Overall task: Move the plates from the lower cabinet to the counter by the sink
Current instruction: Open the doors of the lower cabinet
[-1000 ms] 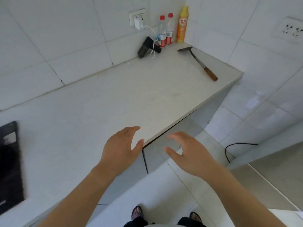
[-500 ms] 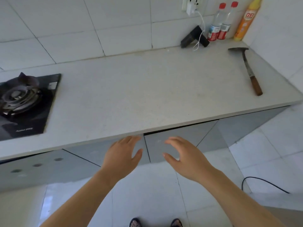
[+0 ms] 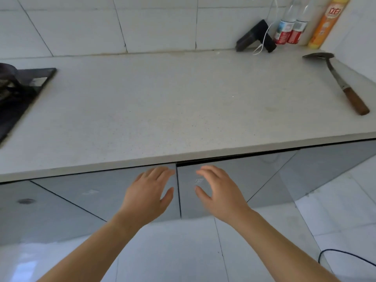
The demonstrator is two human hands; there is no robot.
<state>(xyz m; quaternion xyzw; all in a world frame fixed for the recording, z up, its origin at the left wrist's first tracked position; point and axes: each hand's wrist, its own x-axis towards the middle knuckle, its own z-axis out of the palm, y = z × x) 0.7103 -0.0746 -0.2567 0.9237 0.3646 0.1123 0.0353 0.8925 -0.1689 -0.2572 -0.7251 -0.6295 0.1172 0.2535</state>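
Two glossy grey lower cabinet doors [image 3: 234, 180] meet at a vertical seam under the white counter [image 3: 173, 102]. The right door stands slightly ajar at its top edge. My left hand [image 3: 148, 196] hovers in front of the left door [image 3: 91, 192], fingers spread, holding nothing. My right hand [image 3: 219, 192] is held in front of the right door, fingers curved and apart, also empty. Both fingertips are just below the counter's front edge. No plates are visible; the cabinet's inside is hidden.
A black gas stove [image 3: 18, 94] sits at the counter's left. A spatula with a wooden handle [image 3: 341, 82] lies at the right. Two bottles [image 3: 289, 27], an orange spray can [image 3: 325, 23] and a black charger [image 3: 254, 37] stand at the back wall. A black cable [image 3: 345, 257] lies on the floor.
The view has swung left and down to face the cabinet front. Both hands have moved from beside the counter's edge to just in front of the two doors.
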